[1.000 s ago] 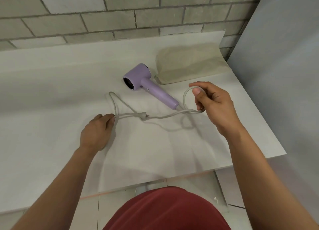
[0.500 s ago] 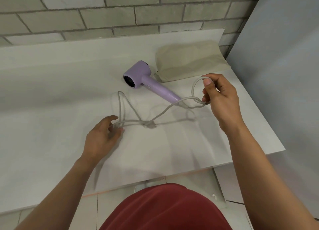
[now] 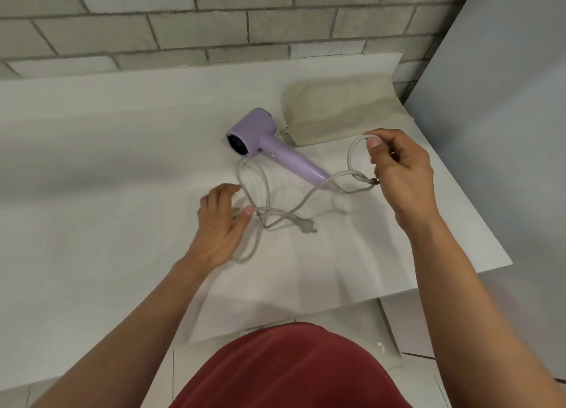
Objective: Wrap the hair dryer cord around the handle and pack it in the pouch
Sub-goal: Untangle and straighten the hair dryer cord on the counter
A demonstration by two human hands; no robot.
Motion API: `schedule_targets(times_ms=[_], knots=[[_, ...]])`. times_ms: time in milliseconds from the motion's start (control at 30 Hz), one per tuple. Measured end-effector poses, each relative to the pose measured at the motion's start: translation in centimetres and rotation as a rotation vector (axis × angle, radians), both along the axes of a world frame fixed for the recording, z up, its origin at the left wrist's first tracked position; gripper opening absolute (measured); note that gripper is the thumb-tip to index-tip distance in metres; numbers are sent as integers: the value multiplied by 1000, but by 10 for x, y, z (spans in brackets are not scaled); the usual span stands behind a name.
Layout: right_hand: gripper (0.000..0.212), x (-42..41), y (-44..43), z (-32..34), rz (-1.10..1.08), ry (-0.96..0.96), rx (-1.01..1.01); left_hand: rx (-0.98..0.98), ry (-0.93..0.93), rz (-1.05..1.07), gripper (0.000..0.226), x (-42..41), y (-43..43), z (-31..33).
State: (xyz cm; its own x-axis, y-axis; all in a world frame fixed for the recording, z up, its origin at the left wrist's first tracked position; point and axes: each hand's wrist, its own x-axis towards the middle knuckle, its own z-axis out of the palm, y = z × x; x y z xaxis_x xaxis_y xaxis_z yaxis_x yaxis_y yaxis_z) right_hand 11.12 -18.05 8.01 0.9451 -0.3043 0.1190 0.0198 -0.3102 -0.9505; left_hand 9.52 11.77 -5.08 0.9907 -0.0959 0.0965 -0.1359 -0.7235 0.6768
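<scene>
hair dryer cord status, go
Right hand pinching a cord loop, left hand open on it. Handle unwrapped. Pouch clear.

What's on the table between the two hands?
In the head view, between left hand and right hand lie the loose grey cord and its grey plug.

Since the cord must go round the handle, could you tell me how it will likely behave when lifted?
The cord likely stays floppy: it sags in loose curves between the left hand and right hand. It probably springs back, since its loops stand open. The plug may swing.
</scene>
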Motion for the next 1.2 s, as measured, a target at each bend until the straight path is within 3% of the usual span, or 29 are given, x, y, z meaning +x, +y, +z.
schedule_targets(times_ms=[100,200,400,567,667,767,900,967,1033,1100,1200], knots=[[14,-1,3,4,9,-5,-15,-59,-201,-20,36,8,1,37],[15,-5,7,10,145,5,-93,-180,-218,-200,20,16,-16,88],[18,-12,23,12,298,2,-160,-570,356,-457,19,45,-58,148],[18,-18,34,6,207,-47,-170,-484,473,-569,40,52,-68,151],[22,-22,41,1,29,-83,-138,-617,592,-514,49,50,-70,143],[16,-40,39,-1,-175,-187,-107,-765,732,-378,40,53,-71,137],[40,-63,30,-20,141,-196,-401,-1018,980,-201,20,60,-71,126],[45,-63,34,-34,200,-189,-557,-1101,1095,-138,18,59,-72,122],[33,-59,39,-40,135,-241,-603,-1056,1142,-131,18,57,-73,121],[21,-55,37,-40,80,-296,-584,-883,1115,-195,24,56,-73,120],[21,-49,29,-37,63,-294,-508,-511,842,-259,48,59,-70,118]])
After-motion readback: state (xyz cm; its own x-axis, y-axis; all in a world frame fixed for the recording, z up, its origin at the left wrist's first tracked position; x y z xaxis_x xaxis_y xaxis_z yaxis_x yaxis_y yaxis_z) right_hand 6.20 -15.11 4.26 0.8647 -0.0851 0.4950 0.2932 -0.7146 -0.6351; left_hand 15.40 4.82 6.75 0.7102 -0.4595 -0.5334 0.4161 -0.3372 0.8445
